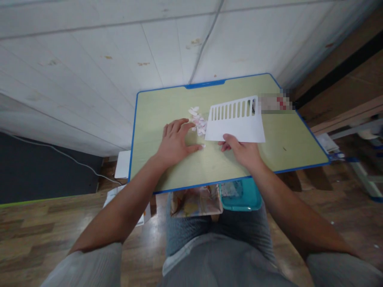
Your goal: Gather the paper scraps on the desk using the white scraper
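My right hand (239, 149) pinches the lower edge of a white sheet (235, 131) with a row of long slots cut along its upper part. The sheet is tilted over the table, its left edge beside a small heap of pale paper scraps (200, 124). My left hand (176, 141) rests on the table with fingers and thumb spread, holding nothing. Its fingertips reach the left side of the heap. One small scrap (203, 146) lies at the tip of my left thumb.
The pale green table (161, 175) has a blue rim and stands against a white plank wall (119, 59). Below its front edge are a teal plastic container (248, 195) and a patterned bag-like container (197, 203), both over my lap. A blurred-out item (275, 102) lies at the right.
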`<act>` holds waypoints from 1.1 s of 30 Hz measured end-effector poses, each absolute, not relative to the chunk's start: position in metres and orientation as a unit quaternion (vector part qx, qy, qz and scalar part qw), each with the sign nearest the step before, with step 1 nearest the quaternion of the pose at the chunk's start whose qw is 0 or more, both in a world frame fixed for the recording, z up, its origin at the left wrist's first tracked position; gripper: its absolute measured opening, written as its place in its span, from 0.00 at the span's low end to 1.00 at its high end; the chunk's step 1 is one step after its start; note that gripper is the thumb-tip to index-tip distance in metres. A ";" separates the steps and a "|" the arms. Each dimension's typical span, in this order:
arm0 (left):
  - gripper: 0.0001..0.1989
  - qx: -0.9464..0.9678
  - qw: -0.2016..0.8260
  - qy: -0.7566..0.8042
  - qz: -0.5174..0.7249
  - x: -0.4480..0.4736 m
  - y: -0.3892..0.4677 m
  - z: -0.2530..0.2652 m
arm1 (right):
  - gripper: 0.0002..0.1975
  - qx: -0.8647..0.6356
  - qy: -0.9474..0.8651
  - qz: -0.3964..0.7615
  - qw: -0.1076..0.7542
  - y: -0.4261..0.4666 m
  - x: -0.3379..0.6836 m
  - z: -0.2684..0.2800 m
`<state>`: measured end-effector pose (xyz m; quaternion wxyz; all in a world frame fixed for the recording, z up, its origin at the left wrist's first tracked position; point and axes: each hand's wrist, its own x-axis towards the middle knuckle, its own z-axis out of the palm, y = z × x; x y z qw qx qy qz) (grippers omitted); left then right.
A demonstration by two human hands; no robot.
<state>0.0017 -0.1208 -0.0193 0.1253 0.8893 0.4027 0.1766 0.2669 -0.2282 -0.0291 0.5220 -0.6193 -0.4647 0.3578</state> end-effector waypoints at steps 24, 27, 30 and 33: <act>0.12 0.861 0.094 0.430 0.255 0.010 -0.183 -0.003 | 0.19 -0.587 -0.444 0.352 0.578 -0.241 0.274 -0.031; 0.07 0.895 0.120 0.342 0.260 0.012 -0.207 0.008 | 0.19 -0.594 -0.461 0.348 0.560 -0.244 0.273 -0.031; 0.07 0.878 0.103 0.368 0.290 0.011 -0.193 0.005 | 0.19 -0.583 -0.493 0.361 0.536 -0.239 0.267 -0.031; 0.06 0.818 0.079 0.475 0.315 0.007 -0.147 -0.006 | 0.20 -0.582 -0.505 0.367 0.521 -0.232 0.261 -0.031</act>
